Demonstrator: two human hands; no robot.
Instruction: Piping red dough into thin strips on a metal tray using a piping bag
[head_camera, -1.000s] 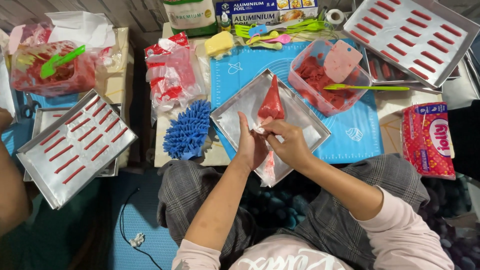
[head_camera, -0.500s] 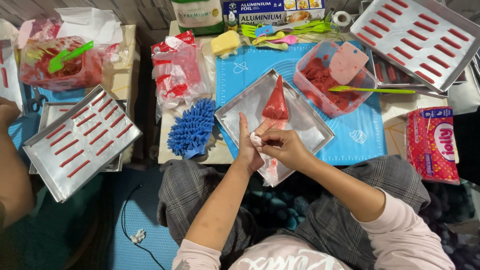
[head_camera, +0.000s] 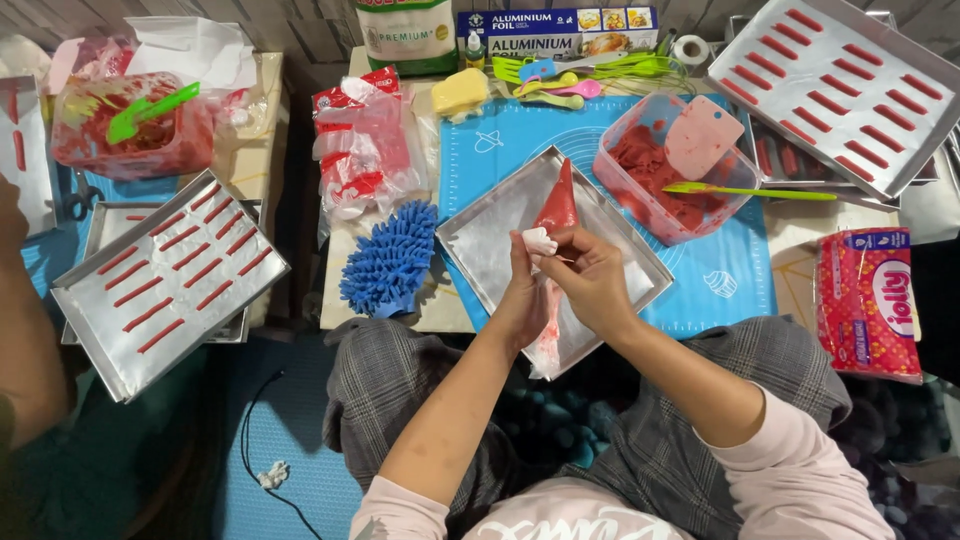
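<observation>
1. A person sits on the floor at a low table, seen from above. Both hands meet over an empty metal tray (head_camera: 480, 250) that lies at an angle on a blue baking mat (head_camera: 730, 270), one corner of the tray reaching past the table's near edge.
2. The left hand (head_camera: 525, 290) and right hand (head_camera: 590, 280) are both closed around a piping bag (head_camera: 557, 210) of red paste; the left fingers pinch a small white wad (head_camera: 538, 240) against the bag's middle.
3. The bag's long axis runs near to far. Its filled red cone points away from the person, toward the far side of the tray, and its smeared slack end hangs back over the tray's near corner.
4. Open room is tight. A blue bristly cloth (head_camera: 390, 258) lies just beside the tray on the left. A clear tub (head_camera: 640, 195) of red paste stands just beside it on the far right, with a pink scraper (head_camera: 703, 135) inside and a green spatula (head_camera: 750, 190) laid across its rim.
5. Bare tray metal shows left of the hands.
6. Two more trays carry rows of red piped strips: one (head_camera: 165, 280) at the left, off the table, and one (head_camera: 840, 85) at the far right.
7. The far edge is crowded with a foil box (head_camera: 555, 32), plastic utensils (head_camera: 580, 75), a yellow sponge (head_camera: 460, 90) and red-and-white packets (head_camera: 365, 150). A red packet (head_camera: 868, 305) lies near right.
8. Another person's arm (head_camera: 25, 330) shows at the left edge.
</observation>
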